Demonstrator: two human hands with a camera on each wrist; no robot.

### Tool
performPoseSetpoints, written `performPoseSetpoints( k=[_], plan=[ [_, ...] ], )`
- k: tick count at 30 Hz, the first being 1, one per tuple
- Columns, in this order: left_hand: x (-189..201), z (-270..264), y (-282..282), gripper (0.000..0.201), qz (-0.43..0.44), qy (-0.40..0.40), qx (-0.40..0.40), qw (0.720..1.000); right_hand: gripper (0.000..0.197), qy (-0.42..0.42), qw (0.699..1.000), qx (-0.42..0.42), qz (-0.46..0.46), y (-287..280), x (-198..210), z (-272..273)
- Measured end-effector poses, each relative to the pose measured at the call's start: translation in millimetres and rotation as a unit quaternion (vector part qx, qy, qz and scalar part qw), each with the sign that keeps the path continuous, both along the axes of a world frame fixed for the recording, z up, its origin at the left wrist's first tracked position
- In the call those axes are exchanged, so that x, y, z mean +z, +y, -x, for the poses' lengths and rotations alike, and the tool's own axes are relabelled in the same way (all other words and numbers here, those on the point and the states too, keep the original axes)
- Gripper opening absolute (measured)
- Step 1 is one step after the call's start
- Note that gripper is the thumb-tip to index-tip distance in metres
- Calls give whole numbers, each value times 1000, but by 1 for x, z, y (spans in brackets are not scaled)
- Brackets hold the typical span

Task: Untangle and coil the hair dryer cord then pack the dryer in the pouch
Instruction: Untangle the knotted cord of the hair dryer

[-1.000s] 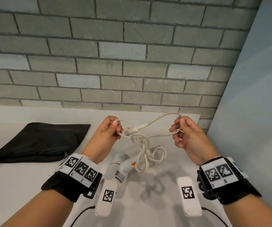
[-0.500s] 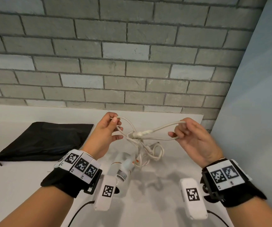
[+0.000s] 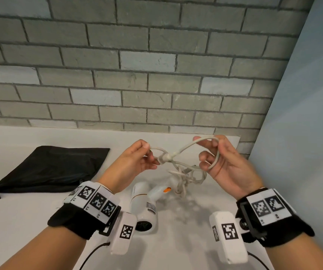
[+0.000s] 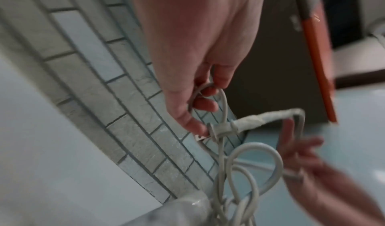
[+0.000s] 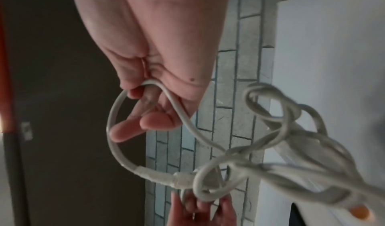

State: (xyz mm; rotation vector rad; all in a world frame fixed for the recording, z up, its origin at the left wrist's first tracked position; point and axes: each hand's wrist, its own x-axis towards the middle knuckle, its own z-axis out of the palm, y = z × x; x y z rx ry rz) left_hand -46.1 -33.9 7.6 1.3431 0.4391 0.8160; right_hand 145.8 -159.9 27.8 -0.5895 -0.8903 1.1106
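A white hair dryer (image 3: 144, 203) with an orange switch lies on the white table (image 3: 20, 217) between my forearms. Its pale cord (image 3: 187, 175) rises from it in a tangle of loops. My left hand (image 3: 135, 161) pinches one loop of the cord (image 4: 205, 89) beside the plug (image 3: 165, 157), which sits mid-air between both hands. My right hand (image 3: 218, 158) holds another loop of the cord (image 5: 116, 119) hooked around its curled fingers, thumb on top. The black pouch (image 3: 47, 168) lies flat on the table at the left.
A grey brick wall (image 3: 137, 65) runs along the table's far edge. A pale blue wall (image 3: 302, 133) closes the right side. Wrist camera units (image 3: 124, 232) hang below both wrists over the table.
My right hand has risen and slipped its fingers through a cord loop. The plug has slid towards the left hand, and the tangle hangs higher above the dryer.
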Motion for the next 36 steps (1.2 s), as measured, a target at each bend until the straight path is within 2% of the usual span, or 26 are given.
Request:
performPoseSetpoints(
  k=[3,5,8,11,13,14,16,18,19,20,22,25,27,28,29,31,34,35,36],
  plan=[
    [-2,-9,-4,26,-116,77,75,987,9,-40,996,68,-41,-2,2,5],
    [-4,-11,-1,29,-173,121,126,969,12,-28,994,86,-64,-4,2,4],
    [-7,-8,4,37,-223,160,147,950,23,-18,999,15,-49,0,1,-3],
    [-4,-5,-1,29,-244,156,140,947,35,-16,998,-62,-17,3,-5,-15],
    [-1,-4,-4,27,-242,130,135,952,33,-55,993,-101,15,3,-5,-21],
    [1,-3,-5,26,-239,120,130,955,27,-100,987,-124,29,1,-3,-22],
    [6,-2,-7,23,-231,107,116,960,13,-241,947,-202,64,-2,3,-25],
    [11,-1,-9,22,-221,100,111,964,17,-375,884,-264,86,-3,8,-29],
    [12,0,-9,23,-218,96,114,965,18,-403,870,-272,88,-3,9,-31],
    [13,0,-10,21,-215,93,118,965,19,-405,868,-273,92,-3,10,-33],
    [13,1,-9,19,-216,93,115,965,23,-329,895,-284,98,1,8,-36],
    [10,2,-9,27,-250,118,81,958,27,-87,944,-278,154,11,5,-38],
    [5,2,-11,32,-276,131,64,950,27,92,947,-255,170,14,3,-33],
    [3,2,-12,33,-280,135,61,948,25,150,944,-246,164,15,1,-31],
    [3,2,-13,32,-280,138,62,948,23,171,942,-239,160,16,-2,-30],
    [2,2,-10,38,-282,145,80,945,21,130,951,-222,171,18,-10,-29],
    [4,2,-7,44,-276,143,112,944,11,19,954,-194,226,19,-25,-26],
    [4,1,-7,42,-271,143,120,944,19,-21,950,-186,250,19,-30,-26],
    [4,0,-6,39,-269,148,131,943,34,-83,938,-186,280,19,-36,-26]
  ],
)
